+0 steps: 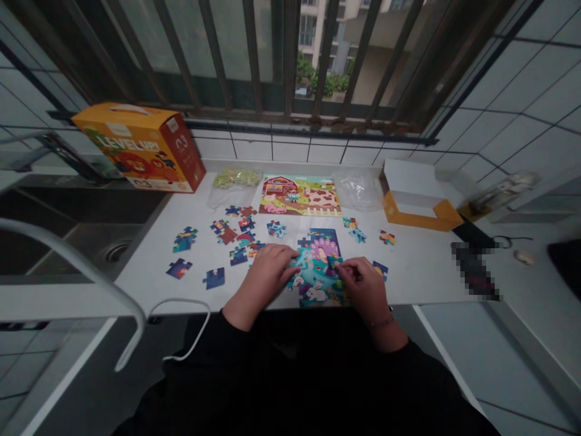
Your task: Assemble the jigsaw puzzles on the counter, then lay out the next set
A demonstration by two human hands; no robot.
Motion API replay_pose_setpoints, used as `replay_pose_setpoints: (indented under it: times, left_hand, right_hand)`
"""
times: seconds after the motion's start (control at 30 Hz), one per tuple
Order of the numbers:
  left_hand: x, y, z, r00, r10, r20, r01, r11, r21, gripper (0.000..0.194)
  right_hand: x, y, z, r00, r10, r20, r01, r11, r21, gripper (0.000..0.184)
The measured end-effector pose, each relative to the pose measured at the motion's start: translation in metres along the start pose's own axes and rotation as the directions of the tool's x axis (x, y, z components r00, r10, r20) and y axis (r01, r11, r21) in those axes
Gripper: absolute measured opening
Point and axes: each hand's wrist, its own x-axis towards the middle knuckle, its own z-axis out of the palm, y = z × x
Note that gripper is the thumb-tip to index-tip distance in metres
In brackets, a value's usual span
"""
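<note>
A partly assembled jigsaw puzzle (pixel 318 266) in blue, purple and teal lies at the near edge of the white counter (pixel 417 266). My left hand (pixel 263 275) rests flat on the puzzle's left side, fingers stretched out and pressing on it. On the puzzle's right side my right hand (pixel 363 284) pinches a small puzzle piece (pixel 334 264) with its fingertips. Several loose pieces (pixel 229 236) lie scattered to the left of my hands, and a few more loose pieces (pixel 367 236) lie to the right.
A finished farm puzzle (pixel 300 195) lies further back, between two clear plastic bags (pixel 358 189). An orange puzzle box (pixel 140 145) stands at the back left, an open white and orange box (pixel 420 197) at the back right. A sink (pixel 86 236) and curved tap (pixel 82 266) are left.
</note>
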Motion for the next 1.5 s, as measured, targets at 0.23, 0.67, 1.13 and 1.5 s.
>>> replay_pose_setpoints:
  times: [0.23,0.67,1.13,1.5]
  left_hand:
    - [0.021,0.008,0.024,0.997,0.019,0.073,-0.023,0.998,0.05,0.015]
    - [0.013,0.007,0.025,0.998,0.025,0.055,-0.028,0.998,0.061,0.019]
    - [0.009,0.016,0.024,0.988,0.098,0.118,-0.114,0.985,0.132,0.025]
    - [0.01,0.019,0.022,0.984,0.101,0.148,-0.119,0.986,0.116,0.024]
  right_hand:
    - [0.0,0.001,-0.001,0.999,0.038,-0.001,-0.038,0.999,0.036,0.035]
    - [-0.001,0.002,-0.002,0.995,0.101,-0.004,-0.1,0.995,0.028,0.04]
    - [-0.001,0.001,-0.001,0.993,0.113,-0.017,-0.113,0.993,0.028,0.038]
    - [-0.003,0.002,-0.001,0.994,0.107,-0.019,-0.107,0.994,0.036,0.037]
